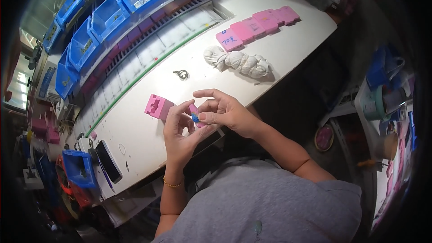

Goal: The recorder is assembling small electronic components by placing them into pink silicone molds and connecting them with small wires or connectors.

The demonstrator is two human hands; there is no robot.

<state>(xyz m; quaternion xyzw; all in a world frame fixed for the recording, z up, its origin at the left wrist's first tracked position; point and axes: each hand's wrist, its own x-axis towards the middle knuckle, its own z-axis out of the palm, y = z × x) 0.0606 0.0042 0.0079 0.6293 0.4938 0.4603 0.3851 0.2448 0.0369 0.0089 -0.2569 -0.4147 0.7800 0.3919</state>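
Observation:
A small pink piece with a blue band (195, 117) is held upright between the thumb and fingertips of my left hand (177, 130). From the right, the thumb and bent fingers of my right hand (231, 114) close on the same piece at its blue part, with the index finger raised free. My fingers cover part of the piece, and its exact kind does not show. Just left of my left hand stands a pink block (157, 106) with a cut-out recess in its side. Beyond my hands lies a small dark metal ring-shaped item (182, 74).
A twisted bundle of whitish cloth (238, 64) and a row of pink slabs (254, 26) lie on the white table (148, 153). Blue bins (108, 15) line a raised shelf behind. A phone (109, 162) and a blue tray (79, 168) sit at left.

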